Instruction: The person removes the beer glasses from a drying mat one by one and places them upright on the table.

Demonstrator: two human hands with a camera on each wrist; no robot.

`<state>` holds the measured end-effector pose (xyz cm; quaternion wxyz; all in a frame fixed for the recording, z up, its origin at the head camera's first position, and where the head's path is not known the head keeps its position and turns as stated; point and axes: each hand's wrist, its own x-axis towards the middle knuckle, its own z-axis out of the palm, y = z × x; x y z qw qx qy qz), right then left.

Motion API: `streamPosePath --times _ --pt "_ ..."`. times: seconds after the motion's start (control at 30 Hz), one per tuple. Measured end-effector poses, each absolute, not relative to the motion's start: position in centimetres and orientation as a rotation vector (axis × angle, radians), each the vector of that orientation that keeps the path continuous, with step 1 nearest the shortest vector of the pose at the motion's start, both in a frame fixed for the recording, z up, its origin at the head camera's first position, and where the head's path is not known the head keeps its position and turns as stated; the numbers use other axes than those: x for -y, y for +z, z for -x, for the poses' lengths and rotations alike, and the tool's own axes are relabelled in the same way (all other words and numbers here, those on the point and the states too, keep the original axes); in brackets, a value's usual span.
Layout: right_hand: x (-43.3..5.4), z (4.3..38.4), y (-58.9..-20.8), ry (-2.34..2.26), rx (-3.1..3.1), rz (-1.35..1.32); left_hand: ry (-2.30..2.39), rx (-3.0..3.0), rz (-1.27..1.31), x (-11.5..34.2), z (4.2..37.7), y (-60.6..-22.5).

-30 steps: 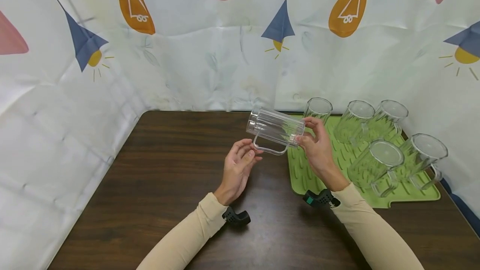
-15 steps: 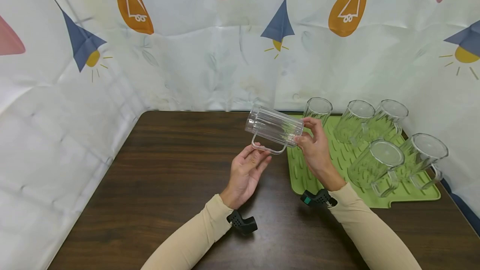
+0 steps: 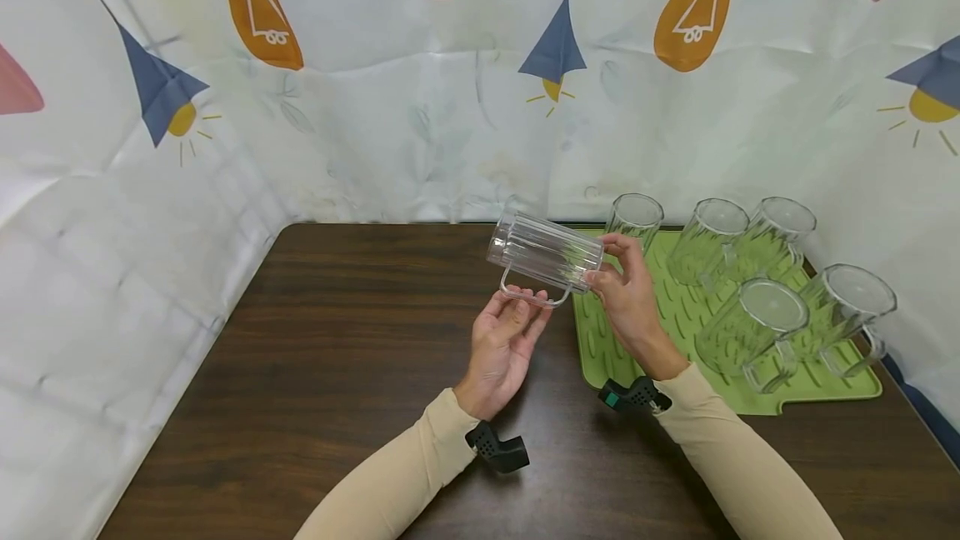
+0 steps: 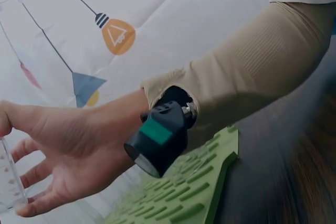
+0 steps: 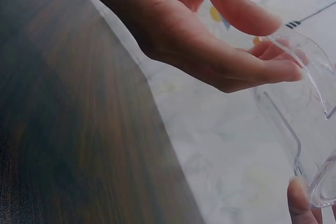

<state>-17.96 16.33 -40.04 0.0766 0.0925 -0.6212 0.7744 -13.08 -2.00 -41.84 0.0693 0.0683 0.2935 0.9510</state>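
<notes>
Above the table, a clear glass mug is held tilted almost onto its side. Its base points up and left, its mouth faces right, and its handle hangs below. My right hand grips the mug at its rim, between thumb and fingers. In the left wrist view, that right hand appears with part of the mug at the frame's edge. Under the handle is my left hand, palm up, its fairly straight fingers touching it. In the right wrist view, the mug's rim lies at the fingertips.
Several similar clear mugs, one of them this front mug, stand on a green ridged drying mat at the right. The dark wooden table spreads left and forward. A white patterned curtain closes off the back and left.
My left hand has moved right and slightly turned, bringing its fingers further along under the handle. The mug and my right hand have shifted slightly left.
</notes>
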Motion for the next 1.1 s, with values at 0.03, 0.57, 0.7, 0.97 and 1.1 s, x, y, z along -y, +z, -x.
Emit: streamPosePath --times 0.03,0.57,0.7,0.97,1.1 --pt "-16.3 18.0 -40.0 2.321 1.862 -0.275 2.872 -0.877 -0.192 1.9 13.1 -41.8" --pt "-16.3 18.0 -39.8 2.345 1.863 -0.268 2.949 -0.776 -0.187 1.0 13.3 -41.5" --pt "-16.3 18.0 -39.7 2.357 1.860 -0.273 2.967 -0.774 -0.200 0.8 13.3 -41.4" --pt "-16.2 17.9 -39.3 2.376 1.890 -0.281 2.999 -0.766 -0.253 0.9 13.5 -41.1" --pt "-16.3 17.8 -39.1 2.346 1.938 -0.303 3.020 -0.733 -0.283 1.1 13.6 -41.1"
